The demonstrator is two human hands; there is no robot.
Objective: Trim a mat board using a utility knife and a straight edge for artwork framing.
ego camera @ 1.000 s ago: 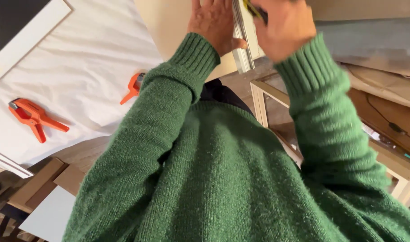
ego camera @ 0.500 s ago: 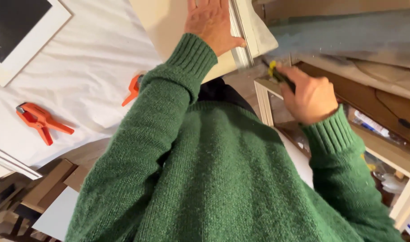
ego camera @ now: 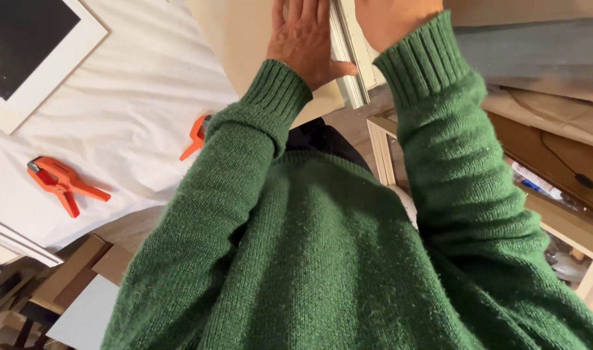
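My left hand (ego camera: pixel 303 39) lies flat on a beige backing board (ego camera: pixel 244 45) at the top of the view, its thumb pressed against the edge of a pale picture frame (ego camera: pixel 349 65) that it steadies. My right hand (ego camera: pixel 393 19) is on the other side of that frame edge. Only its heel and wrist show, because the top of the view cuts off the fingers. Both arms are in green knitted sleeves.
On a white sheet (ego camera: pixel 134 97) to the left lie two orange spring clamps (ego camera: pixel 63 183) (ego camera: pixel 196 136) and a black picture in a white mat (ego camera: pixel 31 58). A bare wooden frame (ego camera: pixel 380 149) and wooden shelving (ego camera: pixel 555 168) stand on the right.
My right hand, lowered to the right half a second ago with a small yellow-green thing in it, is back up at the frame's edge. My left hand stayed on the board.
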